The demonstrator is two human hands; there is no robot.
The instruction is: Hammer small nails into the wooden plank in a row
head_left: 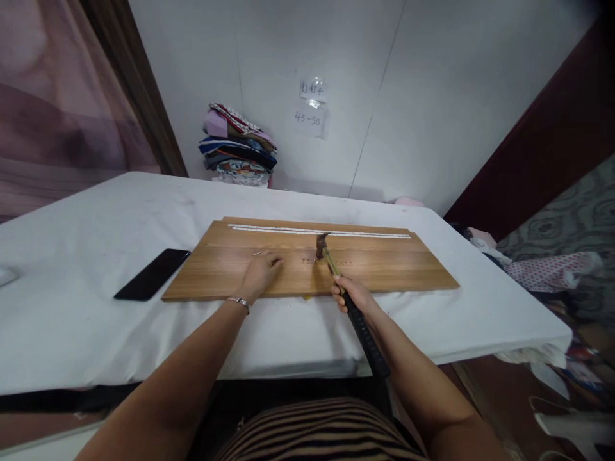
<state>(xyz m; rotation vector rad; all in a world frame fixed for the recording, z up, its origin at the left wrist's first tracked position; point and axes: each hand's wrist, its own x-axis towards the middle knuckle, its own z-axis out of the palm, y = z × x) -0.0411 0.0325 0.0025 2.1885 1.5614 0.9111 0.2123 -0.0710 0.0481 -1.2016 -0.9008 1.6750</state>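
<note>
My right hand is wrapped round the black grip of a claw hammer. Its metal head stands over the middle of a wooden board, close to a short row of small nails standing in the wood. On the board left of that row rests my left hand, palm down with fingers loosely bent and a gap at the thumb; nothing shows in it. A few loose nails lie just beyond its knuckles. The fingertips are partly hidden.
Two white strips run along the board's far edge. A black phone or tablet lies left of the board on the white-covered table. Folded clothes are stacked at the back against the wall, under paper notes.
</note>
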